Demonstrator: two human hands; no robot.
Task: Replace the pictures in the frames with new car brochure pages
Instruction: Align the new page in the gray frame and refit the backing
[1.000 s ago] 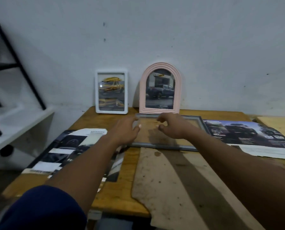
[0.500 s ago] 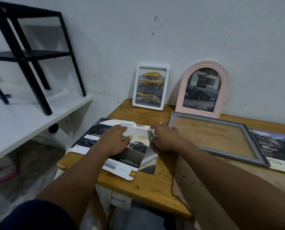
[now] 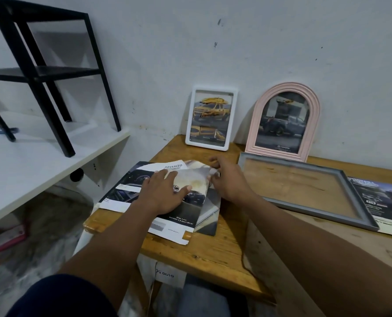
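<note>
A stack of car brochure pages (image 3: 131,191) lies at the left end of the wooden table (image 3: 208,252). My left hand (image 3: 165,195) rests flat on the top page. My right hand (image 3: 229,179) pinches the lifted right edge of that top page (image 3: 195,179). An empty grey frame (image 3: 350,202) lies flat to the right of my hands. Against the wall stand a white frame (image 3: 211,117) with a yellow car picture and a pink arched frame (image 3: 284,122) with a dark pickup picture.
Another dark brochure page (image 3: 382,202) lies at the table's right end, partly under the grey frame. A brown board (image 3: 293,259) lies under my right forearm. To the left, a white shelf (image 3: 30,170) carries a black metal stand (image 3: 37,72).
My hands left the grey frame and moved left to the brochure stack. The view swung left. Since half a second ago the top page's right edge has risen in my right hand.
</note>
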